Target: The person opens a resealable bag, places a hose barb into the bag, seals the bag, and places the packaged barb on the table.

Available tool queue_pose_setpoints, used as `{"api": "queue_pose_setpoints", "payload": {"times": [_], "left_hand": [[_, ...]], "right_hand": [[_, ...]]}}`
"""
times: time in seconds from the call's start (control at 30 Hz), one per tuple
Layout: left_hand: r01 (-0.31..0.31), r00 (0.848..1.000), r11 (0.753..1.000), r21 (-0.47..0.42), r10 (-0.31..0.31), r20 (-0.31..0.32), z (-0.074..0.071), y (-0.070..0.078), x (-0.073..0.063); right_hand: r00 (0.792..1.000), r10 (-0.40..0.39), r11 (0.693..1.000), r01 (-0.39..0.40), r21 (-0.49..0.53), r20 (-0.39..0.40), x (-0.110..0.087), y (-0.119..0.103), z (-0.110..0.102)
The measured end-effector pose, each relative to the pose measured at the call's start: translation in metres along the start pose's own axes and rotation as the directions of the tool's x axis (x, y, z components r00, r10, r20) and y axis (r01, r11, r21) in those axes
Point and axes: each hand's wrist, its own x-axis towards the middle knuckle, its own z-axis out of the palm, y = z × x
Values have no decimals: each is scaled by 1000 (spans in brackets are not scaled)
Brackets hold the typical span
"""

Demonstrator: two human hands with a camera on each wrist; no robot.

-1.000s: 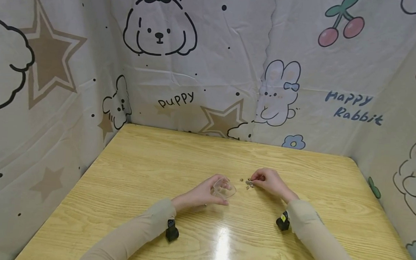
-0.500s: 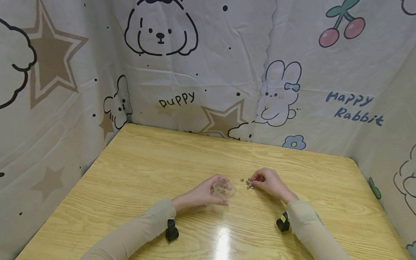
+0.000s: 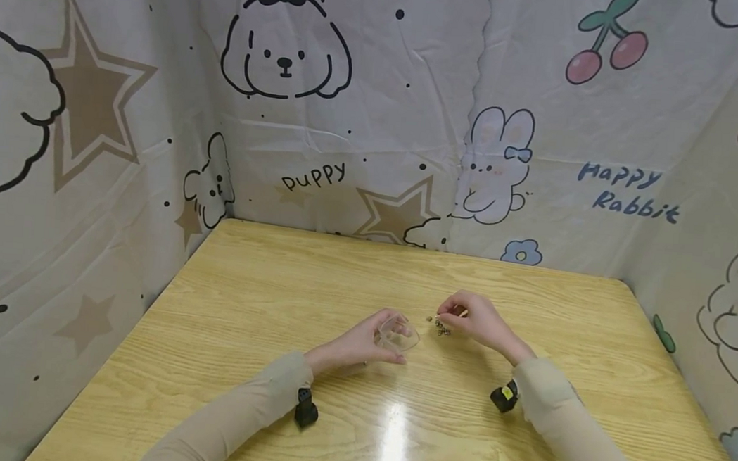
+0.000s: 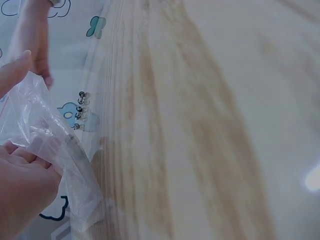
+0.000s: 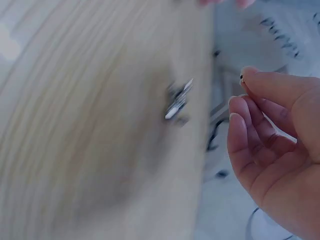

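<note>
My left hand (image 3: pixel 362 343) holds a clear plastic bag (image 4: pixel 55 135), fingers on one side and thumb on the other, its mouth spread toward the right. To the right of the bag, a small cluster of shiny metal beads (image 3: pixel 443 329) lies on the table, with a lone bead (image 3: pixel 429 319) just to its left. My right hand (image 3: pixel 478 320) is raised slightly above the cluster. In the right wrist view, its thumb and index finger pinch a tiny dark bead (image 5: pixel 241 78), mostly hidden by the fingertips. The other fingers are loosely curled.
The wood-grain table (image 3: pixel 290 275) runs back to a printed cloth (image 3: pixel 382 118) that hangs behind it and along both sides. A black camera (image 3: pixel 306 411) sits at the left wrist and another black camera (image 3: pixel 505 397) at the right wrist.
My right hand has lifted from the bead cluster and shifted slightly left, toward the bag. My left hand and the bag have stayed in place.
</note>
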Motion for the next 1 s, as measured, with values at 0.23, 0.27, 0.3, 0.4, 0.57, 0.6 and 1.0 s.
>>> {"api": "queue_pose_setpoints", "payload": {"times": [0.23, 0.27, 0.3, 0.4, 0.57, 0.6, 1.0], "left_hand": [[0, 1000, 1000, -22, 0, 12, -1, -1, 2], [2, 1000, 1000, -18, -2, 10, -1, 0, 1], [-3, 1000, 1000, -17, 3, 9, -1, 0, 1], [-5, 1000, 1000, 0, 5, 1, 0, 1, 1], [7, 1000, 1000, 13, -7, -4, 0, 1, 0], [6, 1000, 1000, 9, -6, -2, 0, 1, 0], [8, 1000, 1000, 19, -8, 1, 1, 2, 2]], "right_hand": [[990, -142, 989, 142, 51, 10, 2, -43, -1], [987, -162, 985, 161, 55, 15, 3, -48, 0], [983, -182, 982, 181, 58, 20, 3, -52, 1], [973, -226, 973, 223, 61, 42, 4, -62, 5], [966, -251, 966, 247, 73, 58, 3, -68, 7], [967, -250, 966, 246, 75, 54, 3, -68, 7], [995, -101, 993, 102, 61, -17, -1, -35, -9]]}}
